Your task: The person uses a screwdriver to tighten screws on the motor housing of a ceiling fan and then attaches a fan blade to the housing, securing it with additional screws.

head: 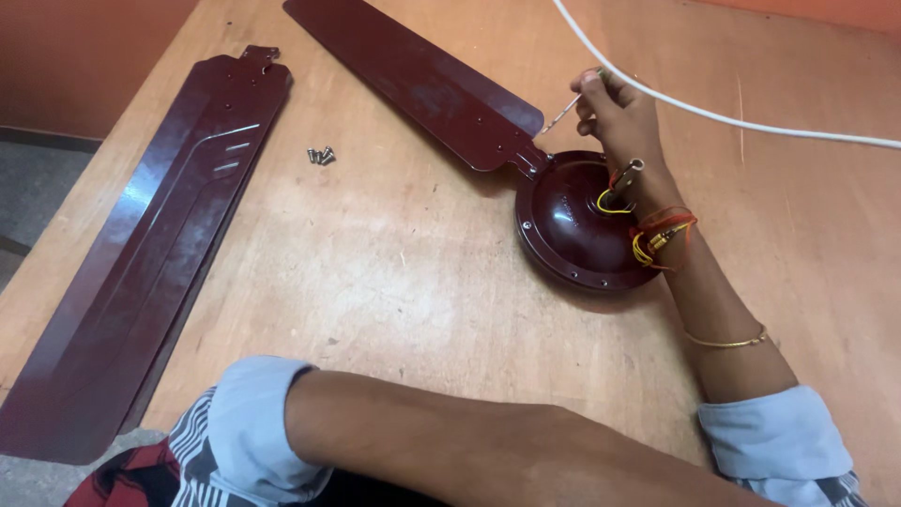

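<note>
Taking the dark red fan motor housing (574, 221) as the landmark, a loose fan blade (150, 244) of the same maroon colour is seen far to its left, laid flat along the left side of the wooden table (394, 282), with its mounting end pointed away from the viewer. Between that blade and the housing, nearer the blade, three small screws (321, 156) are found lying together on the bare wood. A second blade (422, 84) is joined to the housing at its upper left edge and is stretched away toward the far left corner. The housing is turned open side up like a shallow bowl; a short metal shaft (627, 175) and yellow and red wires (615, 202) are seen rising from its middle. Just above the housing, the right hand (615, 108) is clenched around a screwdriver (561, 115), whose tip is set at the joint between blade and housing. The left hand is hidden below the frame edge, only its forearm (450, 441) being shown, so its grip cannot be told. To the right of the housing, a white cable (751, 125) is run across the table.
</note>
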